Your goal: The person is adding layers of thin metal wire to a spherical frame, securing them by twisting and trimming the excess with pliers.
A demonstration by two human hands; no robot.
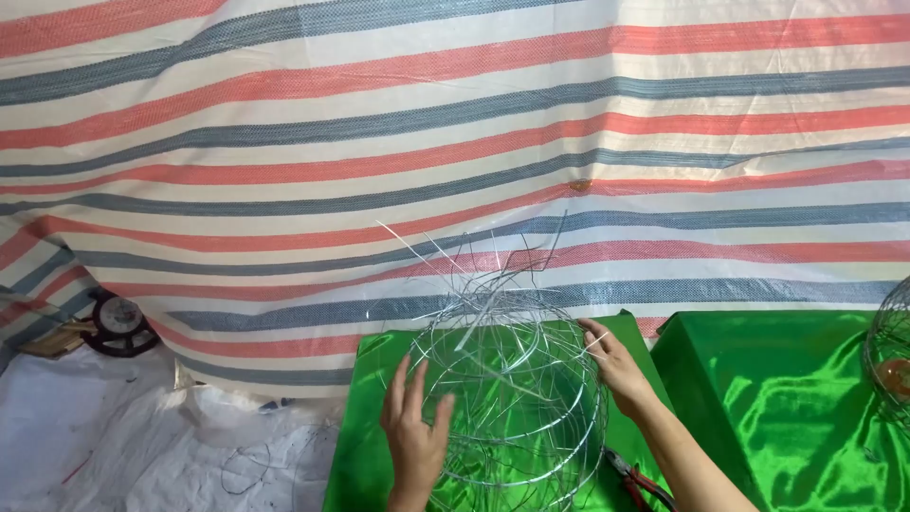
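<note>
Scene: I look down at a round frame of thin silver wire (pixel 507 398) standing on a box draped in shiny green cloth (pixel 365 446).
Wire frame: It is ball-shaped, made of hoops and crossing strands, open enough to see the green through it. Loose wire ends (pixel 474 261) bristle upward from its top.
My left hand (pixel 413 427): It lies flat against the near left side of the frame, palm toward the wire, fingers spread apart and pointing up. It grips nothing; it only presses on the hoops.
My right hand (pixel 616 365): It rests on the upper right side of the frame. The fingers are loosely bent, their tips touching the wires; I cannot tell whether they pinch a strand.
Pliers (pixel 637 482): A pair with red and black handles lies on the green cloth just beside my right forearm.
To the right: A second green-draped box (pixel 777 398), and at the edge of view part of another wire ball (pixel 891 356).
Behind: A tarp striped red, blue and cream (pixel 455 123) hangs as a backdrop.
Left floor: White plastic sheeting (pixel 114 436) and a dark wire spool (pixel 118 324).
</note>
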